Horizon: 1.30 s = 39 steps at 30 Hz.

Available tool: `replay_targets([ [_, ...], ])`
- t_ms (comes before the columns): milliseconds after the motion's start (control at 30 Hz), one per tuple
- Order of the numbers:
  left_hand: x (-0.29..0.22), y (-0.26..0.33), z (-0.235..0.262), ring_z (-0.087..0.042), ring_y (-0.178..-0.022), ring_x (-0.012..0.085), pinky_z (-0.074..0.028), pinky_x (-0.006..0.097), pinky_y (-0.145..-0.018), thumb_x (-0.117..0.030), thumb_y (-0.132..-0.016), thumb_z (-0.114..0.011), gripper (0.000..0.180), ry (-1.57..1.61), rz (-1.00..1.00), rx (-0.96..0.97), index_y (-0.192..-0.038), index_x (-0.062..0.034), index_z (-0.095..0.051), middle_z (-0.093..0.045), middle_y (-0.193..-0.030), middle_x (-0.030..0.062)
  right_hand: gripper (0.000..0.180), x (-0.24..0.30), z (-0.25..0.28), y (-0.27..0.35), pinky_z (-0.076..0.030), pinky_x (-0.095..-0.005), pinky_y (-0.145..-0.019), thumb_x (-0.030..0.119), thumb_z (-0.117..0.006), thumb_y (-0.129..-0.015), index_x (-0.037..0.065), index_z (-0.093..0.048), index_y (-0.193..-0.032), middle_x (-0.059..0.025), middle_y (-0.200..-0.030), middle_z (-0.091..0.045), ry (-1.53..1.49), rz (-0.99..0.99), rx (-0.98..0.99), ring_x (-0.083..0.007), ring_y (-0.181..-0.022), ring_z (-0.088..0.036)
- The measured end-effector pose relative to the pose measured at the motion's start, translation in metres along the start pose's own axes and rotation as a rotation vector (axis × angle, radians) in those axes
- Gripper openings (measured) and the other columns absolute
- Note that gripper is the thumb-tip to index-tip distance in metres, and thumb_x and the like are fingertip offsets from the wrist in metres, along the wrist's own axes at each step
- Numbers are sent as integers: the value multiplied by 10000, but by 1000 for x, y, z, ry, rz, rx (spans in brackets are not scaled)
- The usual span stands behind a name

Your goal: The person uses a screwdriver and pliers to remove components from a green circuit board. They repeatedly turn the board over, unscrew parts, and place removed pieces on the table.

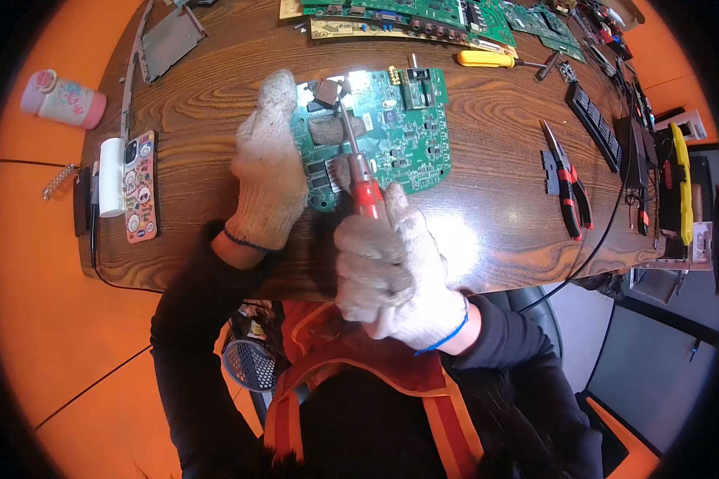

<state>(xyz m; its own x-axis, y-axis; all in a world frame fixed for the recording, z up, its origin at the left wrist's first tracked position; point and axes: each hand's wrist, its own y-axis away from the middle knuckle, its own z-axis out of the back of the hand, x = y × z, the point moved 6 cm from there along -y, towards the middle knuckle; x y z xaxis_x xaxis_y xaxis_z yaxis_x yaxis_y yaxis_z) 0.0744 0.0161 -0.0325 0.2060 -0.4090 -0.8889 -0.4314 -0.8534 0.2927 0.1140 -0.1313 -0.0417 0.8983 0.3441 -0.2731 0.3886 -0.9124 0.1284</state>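
Green board (414, 148) is held at its left side by the left hand (268, 156); the right hand (391, 267) grips a red screwdriver (366, 193).

The circuit board (413, 153) is green, the screwdriver handle (366, 195) red

on the tabletop (200, 104), the phone (141, 199) is placed left of the circuit board (411, 152), the pliers (565, 172) right, and a loose screwdriver (489, 59) behind, rightward.

Electronics workshop: circuit boards (423, 11) at 12 o'clock, yellow screwdriver (486, 59) at 1, pliers (566, 177) between 2 and 3.
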Motion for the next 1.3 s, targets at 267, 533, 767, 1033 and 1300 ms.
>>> replay_targets([
  [267,-13,-4,6,-719,-831,214,-609,340,-777,-465,-1082,-380,576,30,-84,30,-1211,31,-642,-728,-988,144,435,30,-27,28,-383,-233,-422,430,-519,-1053,127,-500,-1364,6,-685,-525,226,-16,-149,-72,-445,-463],
  [533,-17,2,-8,-737,-783,289,-642,384,-695,-428,-1064,-460,523,104,-138,83,-992,56,-645,-712,-989,197,456,76,-121,53,-548,-370,-672,244,-683,-947,75,-617,-1366,-146,-964,-703,2628,853,-216,-251,-754,-691],
  [767,-10,-4,-7,-724,-862,294,-639,410,-785,-386,-1075,-458,494,226,-47,140,-1132,77,-620,-690,-1088,208,521,74,-117,38,-482,-366,-564,220,-695,-916,194,-577,-1422,-111,-761,-622,2805,773,-343,-251,-608,-609],
  [1033,-8,-12,-3,-719,-928,255,-621,383,-846,-376,-1096,-402,501,264,-41,152,-1223,70,-592,-687,-1125,177,399,71,-48,34,-307,-232,-418,473,-518,-1040,86,-543,-1137,28,-610,-464,770,150,-386,-63,-439,-394],
  [1300,4,-16,8,-701,-936,195,-608,328,-832,-335,-1093,-442,428,153,-5,218,-1253,36,-584,-686,-1125,134,465,34,-31,24,-257,-251,-432,572,-468,-1033,211,-445,-740,84,-533,-372,223,-82,-281,-86,-408,-323],
])
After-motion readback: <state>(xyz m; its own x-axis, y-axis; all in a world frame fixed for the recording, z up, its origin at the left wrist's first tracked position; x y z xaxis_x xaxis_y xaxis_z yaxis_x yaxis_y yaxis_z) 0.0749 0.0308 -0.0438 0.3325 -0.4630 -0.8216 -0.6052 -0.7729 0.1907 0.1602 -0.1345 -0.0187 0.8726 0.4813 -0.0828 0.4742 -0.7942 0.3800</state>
